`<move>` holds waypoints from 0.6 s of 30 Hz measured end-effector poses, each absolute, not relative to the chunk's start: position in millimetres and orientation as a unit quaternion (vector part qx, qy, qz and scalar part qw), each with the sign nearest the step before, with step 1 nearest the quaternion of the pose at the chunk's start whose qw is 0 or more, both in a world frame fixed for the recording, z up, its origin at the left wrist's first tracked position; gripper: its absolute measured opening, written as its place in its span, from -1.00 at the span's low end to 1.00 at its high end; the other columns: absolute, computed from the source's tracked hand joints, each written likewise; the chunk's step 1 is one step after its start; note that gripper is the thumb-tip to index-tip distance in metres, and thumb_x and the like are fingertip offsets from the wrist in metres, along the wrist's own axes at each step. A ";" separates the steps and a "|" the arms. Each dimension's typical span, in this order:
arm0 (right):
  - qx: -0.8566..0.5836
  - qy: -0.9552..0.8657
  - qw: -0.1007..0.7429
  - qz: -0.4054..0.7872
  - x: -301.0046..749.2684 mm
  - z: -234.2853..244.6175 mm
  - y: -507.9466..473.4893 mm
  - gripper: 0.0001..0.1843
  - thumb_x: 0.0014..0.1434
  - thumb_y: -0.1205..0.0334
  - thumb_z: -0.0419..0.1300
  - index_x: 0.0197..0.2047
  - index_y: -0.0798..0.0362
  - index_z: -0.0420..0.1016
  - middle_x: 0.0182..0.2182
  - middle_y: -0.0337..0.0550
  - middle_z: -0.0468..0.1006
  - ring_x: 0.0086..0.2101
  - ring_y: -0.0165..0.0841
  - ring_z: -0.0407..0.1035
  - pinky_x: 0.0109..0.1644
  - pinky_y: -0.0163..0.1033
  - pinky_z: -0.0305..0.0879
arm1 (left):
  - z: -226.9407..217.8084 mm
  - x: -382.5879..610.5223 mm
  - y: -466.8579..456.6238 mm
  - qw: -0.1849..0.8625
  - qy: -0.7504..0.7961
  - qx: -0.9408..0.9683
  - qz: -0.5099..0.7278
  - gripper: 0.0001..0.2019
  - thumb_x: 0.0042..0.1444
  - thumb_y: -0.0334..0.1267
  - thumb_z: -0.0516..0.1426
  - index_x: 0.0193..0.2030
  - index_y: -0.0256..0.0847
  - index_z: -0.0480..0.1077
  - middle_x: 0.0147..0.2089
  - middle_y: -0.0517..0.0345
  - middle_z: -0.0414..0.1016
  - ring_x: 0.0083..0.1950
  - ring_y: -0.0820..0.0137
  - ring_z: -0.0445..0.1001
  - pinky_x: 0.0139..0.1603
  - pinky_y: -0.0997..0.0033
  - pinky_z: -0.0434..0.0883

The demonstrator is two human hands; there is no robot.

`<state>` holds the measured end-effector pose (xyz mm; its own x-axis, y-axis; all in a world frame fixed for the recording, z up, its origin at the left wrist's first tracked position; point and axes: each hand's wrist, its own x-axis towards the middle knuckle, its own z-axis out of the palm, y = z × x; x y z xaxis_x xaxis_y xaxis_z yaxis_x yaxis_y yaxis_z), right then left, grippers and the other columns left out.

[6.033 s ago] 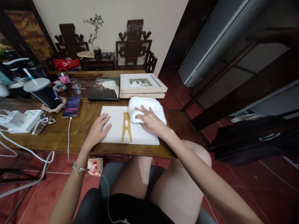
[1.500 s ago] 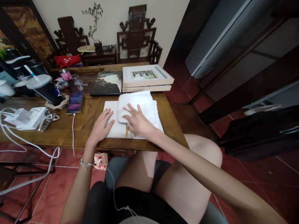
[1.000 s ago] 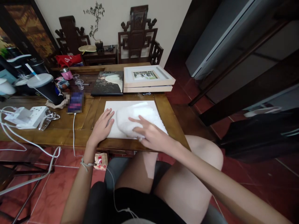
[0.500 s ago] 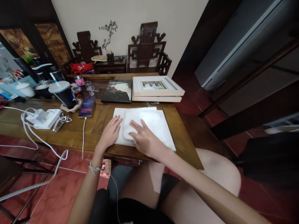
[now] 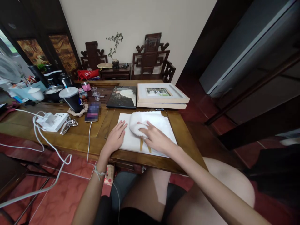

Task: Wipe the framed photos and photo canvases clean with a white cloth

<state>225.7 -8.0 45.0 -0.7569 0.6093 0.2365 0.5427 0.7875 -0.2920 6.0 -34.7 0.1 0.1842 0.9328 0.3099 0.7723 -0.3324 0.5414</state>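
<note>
A white panel (image 5: 128,143) lies flat near the table's front edge, with two gold-brown marks (image 5: 141,145) showing along its lower side. My left hand (image 5: 116,136) rests on the panel's left edge, fingers stretched out and holding nothing. On the panel is a fluffy white cloth (image 5: 140,120), folded and bunched toward its left end. The cloth is gripped by my right hand (image 5: 158,137), whose fingers press into its near side. Some of those fingertips are hidden in the folds.
Behind the panel lie a dark photo panel (image 5: 122,97) and stacked pale frames (image 5: 164,99). To the left are a phone (image 5: 92,112) on a charging cable, a lidded cup (image 5: 72,100) with a straw, and a power strip (image 5: 57,122) with trailing cords.
My right hand has drawn the cloth's near edge up and away, uncovering the gold-brown marks. My left hand stays on the panel's left edge. The view has shifted slightly.
</note>
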 end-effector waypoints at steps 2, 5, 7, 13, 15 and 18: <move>-0.331 -0.928 0.155 0.070 214.9 41.0 8.0 -0.60 0.12 0.54 -0.01 -0.01 0.20 0.46 0.09 0.18 0.51 0.30 -0.10 0.12 0.38 0.20 -0.04 | -0.5 6.3 -34.6 0.136 0.562 0.756 0.307 -0.57 0.33 -0.27 -0.11 0.25 -0.26 0.34 0.37 -0.06 0.26 0.44 0.25 0.12 0.45 0.05 0.10; -0.374 -0.918 0.135 0.009 196.6 36.2 10.0 -0.62 0.11 0.51 0.04 -0.01 0.25 0.48 0.17 0.29 0.42 0.31 -0.02 0.09 0.36 0.26 -0.05 | -1.2 6.9 -34.4 0.140 0.563 0.748 0.322 -0.56 0.34 -0.26 -0.14 0.24 -0.29 0.34 0.36 -0.08 0.28 0.43 0.26 0.15 0.45 0.05 0.11; -0.386 -0.915 0.118 -0.015 187.3 34.3 -3.8 -0.64 0.11 0.49 0.09 -0.02 0.22 0.51 0.22 0.32 0.35 0.30 0.02 0.11 0.34 0.29 -0.04 | -1.5 7.2 -34.2 0.143 0.564 0.743 0.332 -0.56 0.34 -0.27 -0.15 0.24 -0.28 0.33 0.35 -0.07 0.29 0.42 0.27 0.16 0.44 0.05 0.11; -0.296 -0.946 0.124 0.044 200.5 41.8 -78.5 -0.67 0.05 0.47 0.13 -0.10 0.15 0.54 0.19 0.26 0.40 0.30 0.00 0.11 0.38 0.25 -0.02 | -0.3 7.0 -33.8 0.151 0.559 0.745 0.330 -0.55 0.33 -0.28 -0.16 0.24 -0.32 0.33 0.35 -0.12 0.28 0.43 0.28 0.16 0.44 0.07 0.12; -0.252 -0.954 0.126 0.104 214.8 51.5 -96.9 -0.66 0.05 0.47 0.11 -0.10 0.13 0.53 0.09 0.17 0.50 0.29 -0.07 0.14 0.39 0.18 0.01 | -0.5 6.8 -33.6 0.149 0.557 0.747 0.331 -0.56 0.32 -0.30 -0.15 0.22 -0.33 0.34 0.35 -0.13 0.28 0.43 0.26 0.15 0.44 0.05 0.13; -0.236 -0.950 0.118 0.168 233.3 67.6 -104.8 -0.60 0.02 0.54 0.04 -0.12 0.07 0.53 -0.04 0.01 0.60 0.23 -0.18 0.26 0.39 0.04 0.06 | -2.0 6.7 -32.9 0.145 0.557 0.746 0.334 -0.58 0.31 -0.29 -0.11 0.22 -0.29 0.35 0.35 -0.12 0.28 0.43 0.24 0.16 0.43 0.01 0.14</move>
